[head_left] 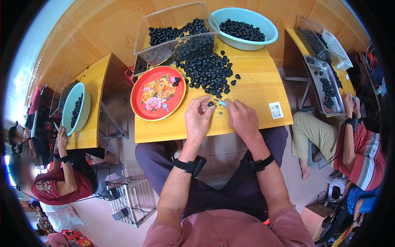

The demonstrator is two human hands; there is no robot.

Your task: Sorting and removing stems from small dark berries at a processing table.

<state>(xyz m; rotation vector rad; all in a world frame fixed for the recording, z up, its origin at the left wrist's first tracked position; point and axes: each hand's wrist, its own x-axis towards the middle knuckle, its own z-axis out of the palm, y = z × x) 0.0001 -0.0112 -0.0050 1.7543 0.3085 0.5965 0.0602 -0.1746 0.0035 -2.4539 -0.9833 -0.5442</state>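
Observation:
Near the front edge of the yellow wooden table (259,78), my left hand (197,118) pinches a small round black ring-like piece (210,104) between thumb and fingers. My right hand (243,119) is closed around a small tool with a light-blue handle (222,103). Its short tip points left toward the black piece; I cannot tell whether they touch. Just beyond my hands lies a loose pile of similar black pieces (207,72), many showing a hole. Left of the pile is a round red floral tray (139,108) with several black pieces at its right side. Dark crumbs (220,113) lie between my hands.
Behind the pile, a clear plastic bin (141,46) holds more black pieces, beside a light-blue basin (272,37) of them. A white label (276,110) sits at the table's right. People work at side tables, with another basin (85,108) left and a metal tray (338,103) right.

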